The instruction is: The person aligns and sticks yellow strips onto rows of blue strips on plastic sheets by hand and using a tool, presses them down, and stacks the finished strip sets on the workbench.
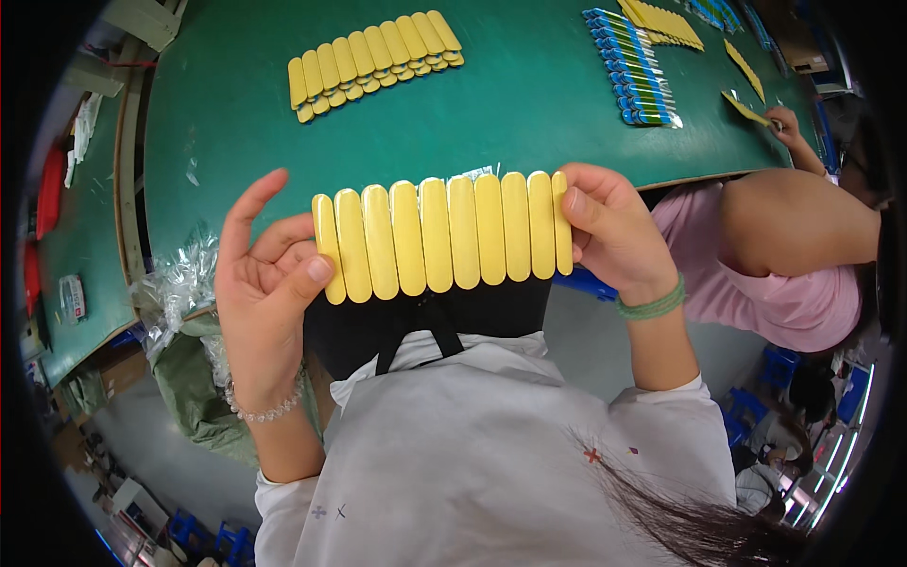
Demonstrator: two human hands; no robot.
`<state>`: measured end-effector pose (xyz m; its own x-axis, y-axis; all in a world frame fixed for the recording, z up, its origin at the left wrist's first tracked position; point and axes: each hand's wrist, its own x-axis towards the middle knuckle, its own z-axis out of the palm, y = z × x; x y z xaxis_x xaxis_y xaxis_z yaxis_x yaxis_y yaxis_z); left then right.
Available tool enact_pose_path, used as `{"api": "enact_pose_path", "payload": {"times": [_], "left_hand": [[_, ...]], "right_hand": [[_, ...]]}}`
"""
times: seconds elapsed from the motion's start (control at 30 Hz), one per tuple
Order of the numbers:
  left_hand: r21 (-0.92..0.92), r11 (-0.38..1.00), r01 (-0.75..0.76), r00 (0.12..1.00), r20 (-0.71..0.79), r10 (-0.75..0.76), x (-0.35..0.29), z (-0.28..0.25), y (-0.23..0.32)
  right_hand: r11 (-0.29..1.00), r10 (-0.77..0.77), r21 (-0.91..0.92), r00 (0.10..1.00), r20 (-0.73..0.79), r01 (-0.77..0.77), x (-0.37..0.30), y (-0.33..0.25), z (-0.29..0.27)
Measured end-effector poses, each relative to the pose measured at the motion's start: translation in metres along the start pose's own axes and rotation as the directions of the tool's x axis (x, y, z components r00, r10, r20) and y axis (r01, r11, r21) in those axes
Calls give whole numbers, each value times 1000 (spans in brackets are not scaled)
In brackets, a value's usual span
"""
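Note:
Between my two hands a row of yellow, flat, round-ended nail files (436,234) is stretched out above my lap, side by side, with a glossy sheen like clear film. My left hand (266,269) grips its left end between thumb and bent fingers, with the index finger raised away. At the other end, my right hand (612,227) pinches the last file, which is turned partly edge-on. A stack of similar yellow rows (373,61) lies on the green table beyond my hands.
On the green table (529,104), blue-and-green wrapped rows (635,76) and more yellow rows (666,24) lie at the far right. A co-worker's hand (784,125) holds a yellow piece there. Crumpled clear plastic (184,279) hangs at the table's left near edge, above a green bag (203,378).

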<state>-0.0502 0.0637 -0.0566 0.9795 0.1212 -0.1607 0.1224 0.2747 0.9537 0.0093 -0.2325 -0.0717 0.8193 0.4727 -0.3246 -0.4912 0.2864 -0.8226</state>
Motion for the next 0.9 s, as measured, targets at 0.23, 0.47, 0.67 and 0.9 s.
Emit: {"api": "enact_pose_path", "payload": {"times": [0.23,0.47,0.67,0.9], "left_hand": [[-35,999,-10,999,32,11,6,-4,0],[2,999,-43,998,38,43,13,-4,0],[32,998,-57,998,15,57,18,2,1],[68,996,-53,999,-6,53,34,7,-5]], "right_hand": [[984,-3,174,989,150,-23,10,-2,-12],[987,-30,163,987,158,3,15,-6,-16],[997,-36,74,994,101,28,21,-11,-18],[997,-56,-51,998,-43,54,34,-19,-9]]}}
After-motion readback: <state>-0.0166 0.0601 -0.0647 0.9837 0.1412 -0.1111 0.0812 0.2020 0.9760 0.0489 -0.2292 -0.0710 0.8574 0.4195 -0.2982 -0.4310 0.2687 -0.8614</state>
